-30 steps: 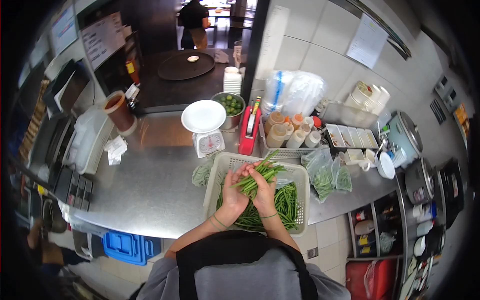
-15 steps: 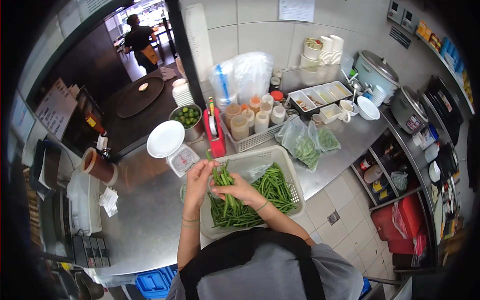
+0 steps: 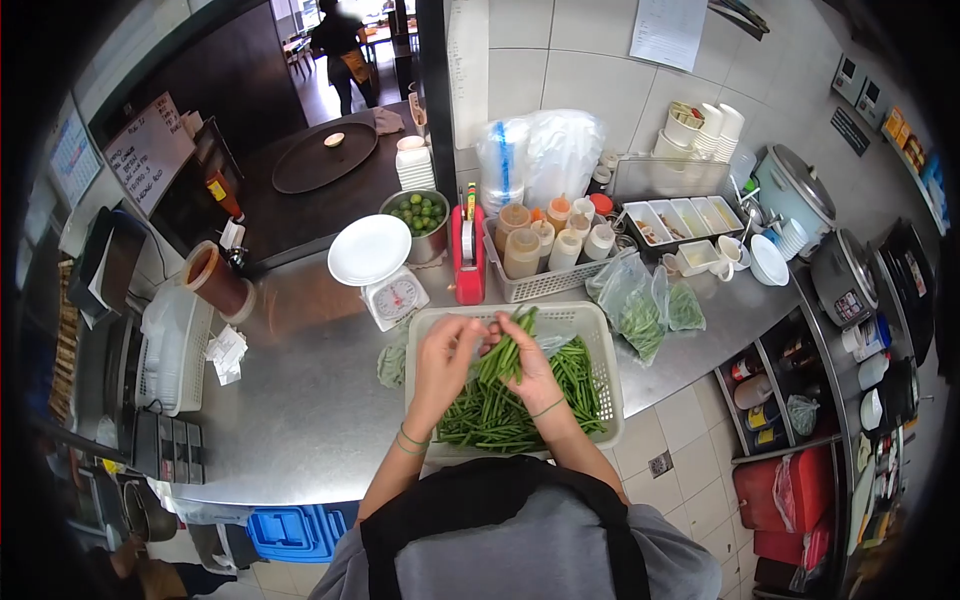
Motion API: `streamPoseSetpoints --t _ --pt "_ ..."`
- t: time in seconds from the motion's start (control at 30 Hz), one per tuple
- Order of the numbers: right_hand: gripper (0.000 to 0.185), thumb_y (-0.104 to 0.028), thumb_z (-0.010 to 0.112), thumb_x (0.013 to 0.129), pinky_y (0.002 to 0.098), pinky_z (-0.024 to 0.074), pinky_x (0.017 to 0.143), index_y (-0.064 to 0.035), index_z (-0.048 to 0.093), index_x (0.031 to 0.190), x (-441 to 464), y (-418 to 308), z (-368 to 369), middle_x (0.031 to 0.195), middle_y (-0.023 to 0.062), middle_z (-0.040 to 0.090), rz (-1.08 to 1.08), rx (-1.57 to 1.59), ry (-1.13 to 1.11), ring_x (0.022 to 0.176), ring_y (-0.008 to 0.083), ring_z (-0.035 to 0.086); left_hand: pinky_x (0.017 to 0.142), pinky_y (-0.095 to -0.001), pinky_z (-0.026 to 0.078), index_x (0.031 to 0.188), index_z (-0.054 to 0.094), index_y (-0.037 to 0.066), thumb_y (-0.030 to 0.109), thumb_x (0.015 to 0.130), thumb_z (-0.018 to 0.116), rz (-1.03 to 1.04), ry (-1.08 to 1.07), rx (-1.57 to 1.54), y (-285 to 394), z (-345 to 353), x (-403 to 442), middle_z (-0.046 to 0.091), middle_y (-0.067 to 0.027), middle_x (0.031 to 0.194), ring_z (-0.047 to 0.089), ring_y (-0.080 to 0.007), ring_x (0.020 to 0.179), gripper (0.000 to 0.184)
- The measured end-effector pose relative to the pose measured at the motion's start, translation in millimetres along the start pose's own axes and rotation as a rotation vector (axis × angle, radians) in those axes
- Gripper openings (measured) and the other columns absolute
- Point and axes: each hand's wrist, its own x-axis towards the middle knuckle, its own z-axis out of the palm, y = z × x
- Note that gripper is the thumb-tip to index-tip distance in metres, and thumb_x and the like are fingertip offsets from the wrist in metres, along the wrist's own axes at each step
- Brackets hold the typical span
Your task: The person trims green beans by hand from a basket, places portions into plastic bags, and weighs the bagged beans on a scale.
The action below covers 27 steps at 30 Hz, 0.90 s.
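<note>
My right hand (image 3: 532, 372) is closed around a bunch of green beans (image 3: 508, 352), held tilted above a light plastic basket (image 3: 612, 392). Loose green beans (image 3: 515, 415) fill much of that basket. Close to the left side of the bunch, my left hand (image 3: 450, 352) has its fingers curled together; whatever they pinch is hidden. Part of a clear plastic bag (image 3: 556, 343) shows behind my right hand in the basket.
A kitchen scale (image 3: 395, 298) with a white plate, a red tape dispenser (image 3: 468, 255) and a basket of sauce bottles (image 3: 545, 280) stand behind the beans. Bagged greens (image 3: 638, 310) lie to the right. A person (image 3: 343, 55) stands beyond the pass-through.
My view has shifted, so the counter appears further right. My left hand has come down from the bunch's upper end to its side. My right hand still holds the beans.
</note>
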Motion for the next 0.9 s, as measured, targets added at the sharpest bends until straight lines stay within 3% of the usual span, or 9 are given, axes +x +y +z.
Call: streamPoseSetpoints --t 0.1,0.2,0.3,0.4,0.43,0.53,0.63,0.73,0.9 --pt "0.036 -0.009 0.059 0.086 0.028 0.0496 0.07 -0.0094 0.048 0.12 -9 -9 20 0.08 0.0027 0.057 -0.189 0.005 -0.021 0.07 0.0114 0.057 0.08 -0.0291 0.044 0.116 0.052 0.004 0.035 0.097 0.041 -0.147 0.235 -0.579 -20 19 -7 0.058 -0.0077 0.106 0.055 -0.0135 0.094 0.038" --pt "0.035 -0.008 0.059 0.086 0.025 0.0488 0.069 -0.0059 0.048 0.119 -17 -6 37 0.08 0.0032 0.057 -0.298 -0.088 -0.058 0.072 0.0113 0.056 0.09 -0.029 0.039 0.125 0.043 0.004 0.038 0.099 0.032 -0.387 0.125 -1.127 -29 29 -12 0.052 -0.0089 0.113 0.049 -0.0166 0.105 0.044" --pt "0.029 -0.007 0.056 0.087 0.0273 0.0485 0.073 -0.0025 0.049 0.115 -17 13 36 0.079 0.0038 0.055 -0.283 -0.175 -0.079 0.074 0.0123 0.055 0.093 -0.03 0.038 0.122 0.045 0.003 0.038 0.099 0.03 -0.358 0.174 -1.156 -34 46 -13 0.053 -0.0081 0.111 0.048 -0.017 0.106 0.045" --pt "0.023 -0.009 0.056 0.087 0.0296 0.0477 0.073 -0.0037 0.051 0.109 -14 12 32 0.074 0.0021 0.053 -0.224 -0.152 -0.044 0.071 0.0127 0.053 0.095 -0.0314 0.038 0.121 0.045 0.002 0.038 0.099 0.028 -0.362 0.12 -1.095 -37 46 -13 0.053 -0.0092 0.113 0.048 -0.0176 0.107 0.046" --pt "0.022 -0.01 0.057 0.087 0.0297 0.0474 0.073 -0.0043 0.051 0.107 -16 4 32 0.073 0.0014 0.053 -0.213 -0.107 -0.024 0.069 0.0122 0.053 0.096 -0.0325 0.037 0.126 0.042 0.004 0.035 0.099 0.033 -0.287 0.034 -1.089 -35 37 -12 0.053 -0.0096 0.119 0.05 -0.0165 0.106 0.042" --pt "0.018 -0.011 0.059 0.086 0.0293 0.0455 0.07 -0.0064 0.054 0.102 -25 -22 35 0.07 -0.0005 0.052 -0.268 -0.054 0.008 0.064 0.0103 0.05 0.098 -0.0343 0.036 0.107 0.057 0.007 0.021 0.094 0.046 -0.063 0.182 -0.767 -43 -1 -1 0.052 -0.0081 0.121 0.047 -0.0204 0.112 0.022" --pt "0.018 -0.011 0.059 0.086 0.0286 0.0448 0.069 -0.0067 0.055 0.103 -36 -49 29 0.07 -0.0007 0.051 -0.329 -0.047 -0.017 0.064 0.0099 0.049 0.101 -0.0402 0.035 0.082 0.065 0.008 0.005 0.076 0.058 0.394 0.07 0.439 -51 -60 6 0.053 -0.0064 0.123 0.042 -0.0268 0.12 0.01" --pt "0.018 -0.011 0.059 0.086 0.0281 0.0443 0.068 -0.0065 0.055 0.103 -45 -62 24 0.07 -0.001 0.05 -0.349 -0.007 -0.046 0.064 0.0097 0.048 0.103 -0.0473 0.032 0.065 0.066 0.009 0.007 0.071 0.059 0.504 -0.177 0.941 -33 -62 -3 0.053 -0.0025 0.125 0.035 -0.0296 0.127 0.009" --pt "0.018 -0.01 0.057 0.087 0.028 0.0434 0.068 -0.0058 0.054 0.104 -59 -68 37 0.071 -0.001 0.048 -0.343 0.032 -0.096 0.065 0.0096 0.046 0.105 -0.0505 0.028 0.081 0.067 0.009 0.008 0.071 0.06 0.738 -0.455 0.922 -54 -43 -1 0.054 -0.0019 0.125 0.032 -0.0243 0.13 0.012"
